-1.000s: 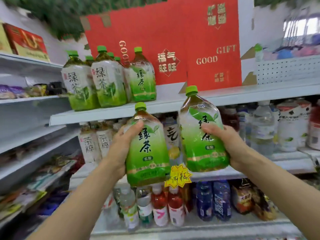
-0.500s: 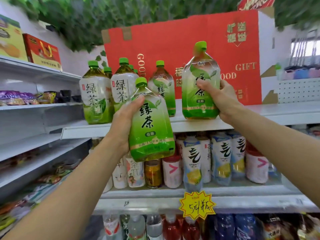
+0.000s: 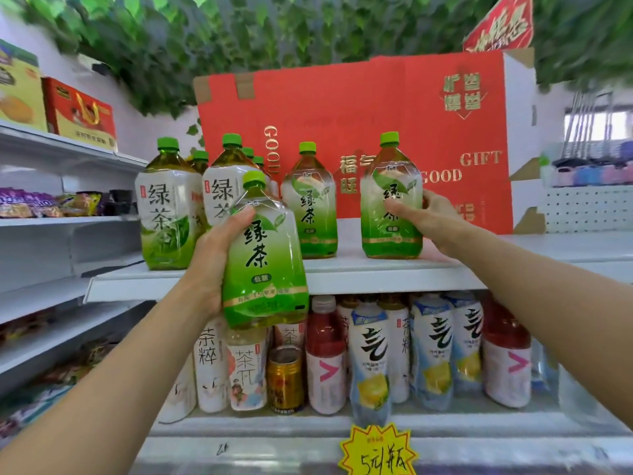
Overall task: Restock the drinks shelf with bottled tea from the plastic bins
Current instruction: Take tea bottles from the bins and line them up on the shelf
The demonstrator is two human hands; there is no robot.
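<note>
My left hand (image 3: 212, 255) grips a large green tea bottle (image 3: 265, 258) with a green cap, held in the air in front of the top shelf (image 3: 342, 277). My right hand (image 3: 424, 214) holds a second green tea bottle (image 3: 392, 214) that stands upright on the top shelf, fingers round its right side and thumb across the label. Another green tea bottle (image 3: 313, 204) stands just left of it. Several more tea bottles (image 3: 168, 207) stand in a group at the shelf's left end.
A big red gift carton (image 3: 394, 108) stands behind the bottles on the top shelf. The shelf below holds several mixed drinks (image 3: 376, 354) and a gold can (image 3: 285, 378). A yellow price tag (image 3: 378, 450) hangs on its edge. Snack shelves (image 3: 51, 221) run along the left.
My right hand has moved its bottle right and down onto the top shelf. My left hand has lifted its bottle a little higher toward the shelf.
</note>
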